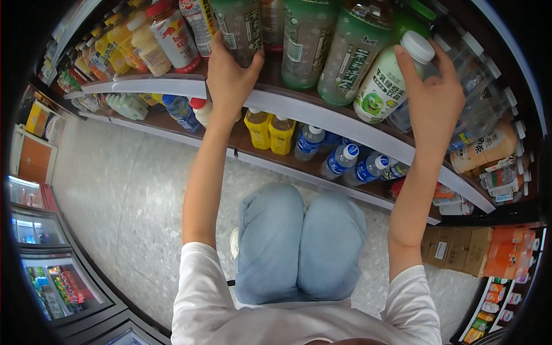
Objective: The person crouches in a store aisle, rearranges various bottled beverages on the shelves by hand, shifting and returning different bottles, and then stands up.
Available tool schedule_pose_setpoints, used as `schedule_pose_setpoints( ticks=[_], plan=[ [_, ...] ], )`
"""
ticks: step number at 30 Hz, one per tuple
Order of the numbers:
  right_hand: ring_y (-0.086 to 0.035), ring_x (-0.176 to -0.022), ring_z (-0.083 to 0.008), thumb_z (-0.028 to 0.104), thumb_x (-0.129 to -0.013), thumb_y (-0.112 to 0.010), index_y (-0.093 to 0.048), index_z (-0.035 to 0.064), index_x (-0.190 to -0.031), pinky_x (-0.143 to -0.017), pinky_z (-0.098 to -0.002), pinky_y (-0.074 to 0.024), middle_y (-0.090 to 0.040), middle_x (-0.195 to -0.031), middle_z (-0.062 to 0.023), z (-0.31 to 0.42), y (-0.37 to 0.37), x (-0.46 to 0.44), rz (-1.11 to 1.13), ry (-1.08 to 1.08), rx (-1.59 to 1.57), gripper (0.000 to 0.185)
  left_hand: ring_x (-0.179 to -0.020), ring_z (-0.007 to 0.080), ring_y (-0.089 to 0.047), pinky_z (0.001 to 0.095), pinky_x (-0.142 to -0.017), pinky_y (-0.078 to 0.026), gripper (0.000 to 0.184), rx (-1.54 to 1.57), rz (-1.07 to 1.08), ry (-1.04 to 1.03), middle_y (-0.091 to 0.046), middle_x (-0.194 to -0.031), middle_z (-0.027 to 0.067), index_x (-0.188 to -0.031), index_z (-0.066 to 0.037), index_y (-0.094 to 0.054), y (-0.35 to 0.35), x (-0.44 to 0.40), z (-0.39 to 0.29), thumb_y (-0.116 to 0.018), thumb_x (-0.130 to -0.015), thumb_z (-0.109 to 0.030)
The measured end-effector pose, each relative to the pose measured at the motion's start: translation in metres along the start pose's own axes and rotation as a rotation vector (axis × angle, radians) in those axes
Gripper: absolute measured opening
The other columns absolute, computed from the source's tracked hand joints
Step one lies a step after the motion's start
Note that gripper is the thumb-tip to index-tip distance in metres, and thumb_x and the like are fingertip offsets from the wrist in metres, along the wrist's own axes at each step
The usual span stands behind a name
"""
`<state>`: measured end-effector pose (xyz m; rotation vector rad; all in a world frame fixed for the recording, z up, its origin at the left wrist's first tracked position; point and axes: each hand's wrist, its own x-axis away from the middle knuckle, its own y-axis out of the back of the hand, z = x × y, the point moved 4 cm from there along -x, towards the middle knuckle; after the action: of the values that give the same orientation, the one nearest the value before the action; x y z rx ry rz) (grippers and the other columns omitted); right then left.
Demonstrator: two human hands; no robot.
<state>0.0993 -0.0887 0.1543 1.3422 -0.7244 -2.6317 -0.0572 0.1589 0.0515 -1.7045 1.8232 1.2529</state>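
Note:
My left hand (232, 76) is closed around the lower part of a green-labelled tea bottle (240, 27) on the upper shelf, thumb on its right side and fingers on its left. My right hand (435, 95) grips a white drink bottle (382, 86) near its white cap, fingers and thumb on either side of the neck. A green cartoon figure is printed on this bottle, which leans at the shelf's front edge. Between my hands stand two more green-labelled tea bottles (355, 54), side by side.
The upper shelf's white edge strip (322, 115) runs below my hands. Lower down stand yellow bottles (270, 133) and blue-labelled water bottles (340, 161). Clear bottles (480, 100) line the right. Cardboard boxes (457, 251) sit on the floor at right, and glass-fronted coolers (63, 284) at left.

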Motion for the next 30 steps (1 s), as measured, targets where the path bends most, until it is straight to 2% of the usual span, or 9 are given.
schedule_pose_setpoints(
  ticks=[4, 6, 10, 14, 18, 20, 21, 25, 30],
  plan=[
    [-0.039, -0.049, -0.0067, 0.024, -0.071, -0.081, -0.067, 0.0043, -0.109, -0.051, -0.0234, -0.037, -0.056, -0.058, -0.0006, -0.002, 0.008, 0.018, -0.123, 0.032, -0.208, 0.044, -0.108, 0.0401, -0.054, 0.0451, -0.087, -0.047, 0.079, -0.072, -0.081, -0.004, -0.055, -0.116, 0.0255, -0.133, 0.003, -0.033, 0.004, 0.0, 0.001, -0.076, -0.073, -0.026],
    [-0.052, -0.06, -0.0062, 0.013, -0.074, -0.08, -0.064, 0.0008, -0.113, -0.057, -0.0224, -0.0445, -0.064, -0.075, -0.0022, 0.001, 0.013, 0.03, -0.132, 0.066, -0.275, 0.044, -0.109, 0.0401, -0.053, 0.0451, -0.087, -0.046, 0.079, -0.076, -0.103, -0.037, -0.054, -0.117, 0.0254, -0.133, 0.003, -0.033, 0.006, 0.0, 0.002, -0.076, -0.073, -0.025],
    [-0.064, -0.094, -0.0221, 0.007, -0.083, -0.07, -0.053, -0.0077, -0.121, -0.083, -0.0323, -0.0554, -0.062, -0.11, -0.0172, 0.024, 0.046, 0.045, -0.405, 0.294, -0.52, 0.044, -0.106, 0.0388, -0.057, 0.0412, -0.088, -0.046, 0.078, -0.125, -0.123, -0.092, -0.057, -0.117, 0.0256, -0.13, 0.007, -0.037, 0.011, 0.002, 0.001, -0.077, -0.074, -0.03],
    [-0.069, -0.084, -0.0315, 0.011, -0.092, -0.054, -0.053, -0.0155, -0.115, -0.073, -0.0423, -0.0614, -0.063, -0.104, -0.0277, 0.038, 0.048, 0.036, -0.46, 0.199, -0.63, 0.035, -0.109, 0.0398, -0.053, 0.0444, -0.088, -0.046, 0.078, -0.15, -0.114, -0.018, -0.054, -0.119, 0.0233, -0.132, 0.005, -0.035, 0.019, -0.001, 0.007, -0.077, -0.072, -0.024],
    [-0.067, -0.088, -0.019, 0.004, -0.089, -0.064, -0.058, -0.0086, -0.116, -0.074, -0.0277, -0.0559, -0.067, -0.103, -0.0155, 0.097, -0.007, 0.021, -0.17, 0.562, -0.535, 0.031, -0.109, 0.0394, -0.054, 0.0438, -0.088, -0.046, 0.076, -0.141, -0.104, 0.037, -0.055, -0.119, 0.0233, -0.131, 0.004, -0.038, 0.031, 0.0, 0.013, -0.076, -0.072, -0.025],
    [-0.061, -0.073, -0.0123, 0.017, -0.08, -0.076, -0.057, -0.0054, -0.116, -0.062, -0.024, -0.0482, -0.066, -0.093, -0.0095, 0.13, -0.042, 0.015, -0.356, 0.48, -0.561, 0.047, -0.108, 0.0397, -0.055, 0.0437, -0.088, -0.046, 0.076, -0.195, -0.101, -0.006, -0.056, -0.118, 0.0238, -0.13, 0.005, -0.038, 0.038, -0.003, 0.019, -0.076, -0.072, -0.026],
    [-0.056, -0.061, -0.0073, 0.011, -0.076, -0.078, -0.056, -0.0075, -0.116, -0.052, -0.0225, -0.0443, -0.065, -0.086, -0.0087, 0.129, -0.05, 0.009, -0.113, 0.521, -0.596, 0.05, -0.108, 0.0397, -0.055, 0.0437, -0.088, -0.046, 0.076, -0.191, -0.099, -0.01, -0.056, -0.118, 0.0238, -0.13, 0.005, -0.038, 0.041, -0.004, 0.024, -0.076, -0.072, -0.026],
    [-0.06, -0.057, -0.0168, 0.014, -0.078, -0.075, -0.056, -0.0072, -0.113, -0.051, -0.0285, -0.0481, -0.065, -0.085, -0.0165, 0.125, -0.087, 0.005, -0.015, 0.553, -0.423, 0.045, -0.106, 0.0403, -0.055, 0.0436, -0.088, -0.046, 0.075, -0.146, -0.103, 0.003, -0.056, -0.118, 0.0244, -0.129, 0.005, -0.039, 0.048, -0.008, 0.034, -0.077, -0.073, -0.026],
    [-0.066, -0.08, -0.0381, 0.012, -0.081, -0.066, -0.053, -0.0104, -0.107, -0.067, -0.0437, -0.0546, -0.063, -0.095, -0.0262, 0.136, -0.111, -0.011, 0.317, 0.463, 0.049, 0.036, -0.103, 0.0401, -0.056, 0.0435, -0.085, -0.047, 0.074, -0.142, -0.091, -0.031, -0.056, -0.115, 0.024, -0.128, 0.005, -0.039, 0.05, -0.007, 0.033, -0.077, -0.073, -0.027]
  ],
)
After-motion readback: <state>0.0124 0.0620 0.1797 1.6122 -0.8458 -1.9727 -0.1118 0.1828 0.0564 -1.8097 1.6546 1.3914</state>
